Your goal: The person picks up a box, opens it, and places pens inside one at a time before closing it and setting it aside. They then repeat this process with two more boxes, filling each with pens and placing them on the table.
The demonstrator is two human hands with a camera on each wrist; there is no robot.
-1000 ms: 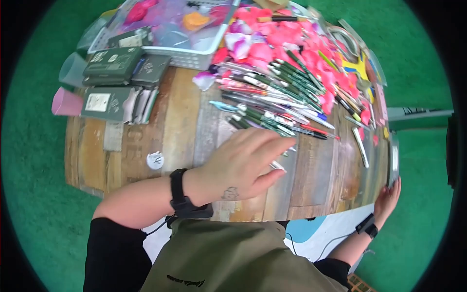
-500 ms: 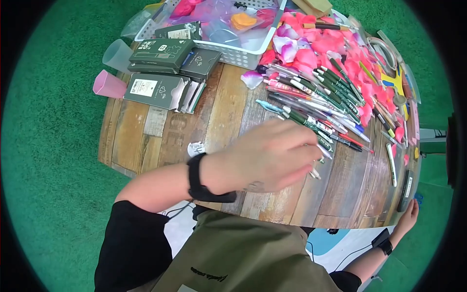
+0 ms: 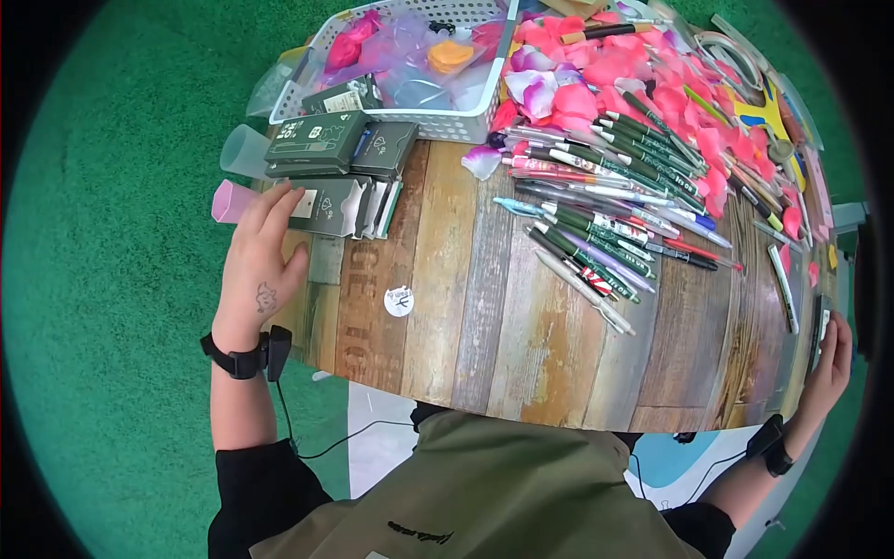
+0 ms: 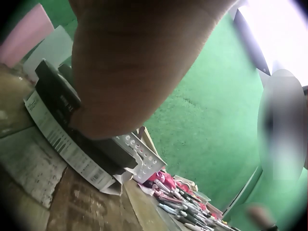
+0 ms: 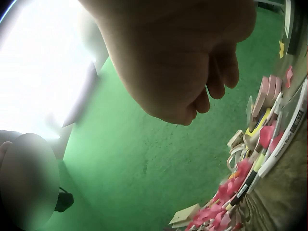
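In the head view my left hand is at the table's left side, its fingers extended over a dark green cardboard box with its thumb apart. The left wrist view has the base of this hand covering part of the box, which shows a white barcode label. More dark green boxes are stacked just behind. My right hand is at the table's right edge beside a flat dark object. Its fingers curl loosely in the right wrist view, with nothing seen in them.
Many pens lie in a pile mid-table, a white pen nearest the front. Pink petals spread behind them. A white basket of wrapped items, a pink cup and a clear cup stand left. A round sticker lies near the front.
My left hand has swung left from the front of the pen pile to the boxes, leaving a white pen uncovered on the table. The right hand stays at the right edge.
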